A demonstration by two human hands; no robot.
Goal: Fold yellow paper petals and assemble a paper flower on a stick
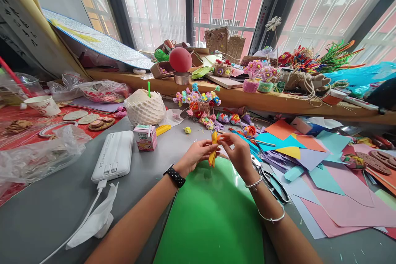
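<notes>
My left hand (201,153) pinches a folded strip of yellow paper (212,157) with orange edges, held upright above the green mat (216,210). My right hand (236,150) is close on the other side, thumb and forefinger pinched together by the strip's upper part. A bit of orange shows at those fingertips, but I cannot make out what they hold. Black-handled scissors (275,185) lie beside my right wrist. More folded yellow paper (163,130) lies beyond my left hand, and a small yellow flower (187,130) sits behind the strip.
Coloured paper sheets (346,189) and purple strips (283,164) spread on the right. To the left are a white power bank (114,154) with its cable, a pink drink carton (146,138) and a netted coconut (145,107). Craft flowers (198,101) stand behind, before a crowded wooden sill (232,95).
</notes>
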